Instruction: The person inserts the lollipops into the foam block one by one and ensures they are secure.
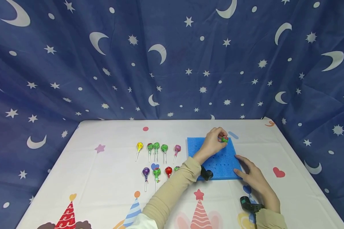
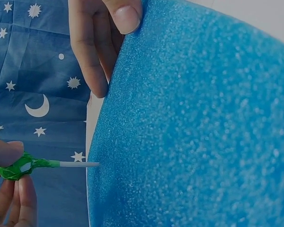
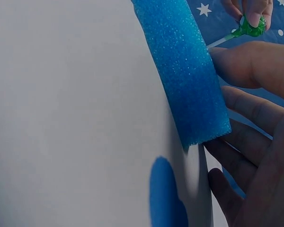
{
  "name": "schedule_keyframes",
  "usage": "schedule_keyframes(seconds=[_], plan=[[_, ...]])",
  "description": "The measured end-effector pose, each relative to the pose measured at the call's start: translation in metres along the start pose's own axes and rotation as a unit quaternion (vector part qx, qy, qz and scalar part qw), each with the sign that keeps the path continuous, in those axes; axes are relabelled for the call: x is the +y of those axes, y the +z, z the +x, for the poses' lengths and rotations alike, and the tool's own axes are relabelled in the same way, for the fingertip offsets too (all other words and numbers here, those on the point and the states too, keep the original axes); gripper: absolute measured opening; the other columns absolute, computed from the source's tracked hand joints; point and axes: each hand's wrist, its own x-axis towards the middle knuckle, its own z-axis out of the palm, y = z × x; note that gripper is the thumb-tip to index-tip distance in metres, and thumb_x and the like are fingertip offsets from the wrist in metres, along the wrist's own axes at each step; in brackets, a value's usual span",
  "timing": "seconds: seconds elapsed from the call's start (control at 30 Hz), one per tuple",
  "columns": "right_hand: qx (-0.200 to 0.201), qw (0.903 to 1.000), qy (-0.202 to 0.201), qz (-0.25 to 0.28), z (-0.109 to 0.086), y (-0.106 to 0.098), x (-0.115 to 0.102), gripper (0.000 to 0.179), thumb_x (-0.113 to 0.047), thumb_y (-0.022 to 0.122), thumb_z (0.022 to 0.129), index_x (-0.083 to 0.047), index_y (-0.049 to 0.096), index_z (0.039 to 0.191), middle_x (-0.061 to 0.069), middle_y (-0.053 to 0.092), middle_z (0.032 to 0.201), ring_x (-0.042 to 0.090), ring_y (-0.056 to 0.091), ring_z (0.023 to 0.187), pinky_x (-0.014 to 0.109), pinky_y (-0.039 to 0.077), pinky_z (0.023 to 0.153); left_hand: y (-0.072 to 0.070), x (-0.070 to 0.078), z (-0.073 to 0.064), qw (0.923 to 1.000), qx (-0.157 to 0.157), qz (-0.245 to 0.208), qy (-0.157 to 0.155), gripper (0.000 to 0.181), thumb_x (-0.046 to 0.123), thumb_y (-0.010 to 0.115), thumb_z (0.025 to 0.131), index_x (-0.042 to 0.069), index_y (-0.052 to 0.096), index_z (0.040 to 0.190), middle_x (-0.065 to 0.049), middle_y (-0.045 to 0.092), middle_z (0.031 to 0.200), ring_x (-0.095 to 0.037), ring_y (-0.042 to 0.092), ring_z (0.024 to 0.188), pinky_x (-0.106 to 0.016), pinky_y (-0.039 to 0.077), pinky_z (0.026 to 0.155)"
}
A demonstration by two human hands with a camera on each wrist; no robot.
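Note:
My left hand (image 1: 213, 142) is over the far right part of a blue foam block (image 1: 222, 170) dotted with small holes. Its thumb and fingers pinch the green-wrapped head of a lollipop (image 2: 16, 168). The white stick (image 2: 75, 164) meets the block's surface in the left wrist view; whether its tip sits inside a hole I cannot tell. At the block's right edge rests my right hand (image 1: 255, 176), its fingers fairly straight and touching the side. In the right wrist view, the right thumb (image 3: 251, 61) lies against the foam.
Left of the block lie two rows of lollipops, among them a yellow one (image 1: 139, 145), a pink one (image 1: 177, 148), a purple one (image 1: 146, 171), a red one (image 1: 168, 171) and several green ones. The left forearm partly covers the near row. A blue curtain (image 1: 177, 89) hangs behind the white table (image 1: 103, 178).

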Motion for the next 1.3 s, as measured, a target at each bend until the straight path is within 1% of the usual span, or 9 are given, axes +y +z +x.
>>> schedule_keyframes(seconds=[0.27, 0.53, 0.87, 1.1, 1.3], plan=[[0.002, 1.0, -0.004, 0.0, -0.0006, 0.0001, -0.0005, 0.07, -0.037, 0.062, 0.091, -0.011, 0.031, 0.149, 0.029, 0.025, 0.154, 0.056, 0.019, 0.139, 0.074, 0.019, 0.105, 0.0025, -0.0005, 0.0002, 0.9998, -0.017, 0.011, -0.007, 0.023, 0.007, 0.07, 0.085, 0.01, 0.06, 0.105, -0.004, 0.058, 0.106, -0.01, 0.057, 0.09, -0.012, 0.046, 0.077], [0.003, 1.0, -0.002, -0.006, -0.0008, 0.0005, -0.0001, 0.07, -0.039, 0.061, 0.091, -0.011, 0.031, 0.149, 0.029, 0.025, 0.154, 0.056, 0.019, 0.139, 0.075, 0.02, 0.104, 0.0072, -0.0041, 0.0011, 0.9994, -0.015, 0.03, -0.009, 0.023, 0.005, 0.072, 0.083, 0.011, 0.061, 0.102, -0.004, 0.058, 0.103, -0.009, 0.057, 0.089, -0.01, 0.046, 0.075], [0.003, 1.0, -0.002, -0.006, -0.001, -0.0001, -0.0001, 0.07, -0.039, 0.061, 0.092, -0.012, 0.031, 0.149, 0.029, 0.024, 0.154, 0.056, 0.019, 0.139, 0.075, 0.02, 0.104, 0.0077, -0.0056, 0.0022, 0.9994, -0.017, 0.029, -0.009, 0.023, 0.005, 0.072, 0.082, 0.011, 0.06, 0.102, -0.004, 0.058, 0.102, -0.009, 0.056, 0.089, -0.009, 0.045, 0.074], [0.001, 1.0, -0.001, -0.003, -0.0008, -0.0004, -0.0005, 0.071, -0.039, 0.061, 0.091, -0.012, 0.03, 0.149, 0.029, 0.024, 0.154, 0.056, 0.019, 0.139, 0.075, 0.019, 0.104, 0.006, -0.0041, 0.0003, 0.9989, -0.021, 0.041, -0.013, 0.029, 0.009, 0.074, 0.082, 0.011, 0.062, 0.108, -0.002, 0.059, 0.105, -0.013, 0.057, 0.094, -0.012, 0.045, 0.078], [0.001, 1.0, -0.002, -0.004, -0.001, 0.0, 0.0001, 0.071, -0.04, 0.061, 0.091, -0.013, 0.03, 0.149, 0.029, 0.024, 0.154, 0.056, 0.019, 0.139, 0.076, 0.019, 0.103, 0.0043, -0.0044, -0.0018, 0.9981, -0.021, 0.055, -0.018, 0.033, 0.014, 0.074, 0.083, 0.012, 0.063, 0.113, -0.001, 0.061, 0.107, -0.012, 0.059, 0.095, -0.014, 0.046, 0.077]])
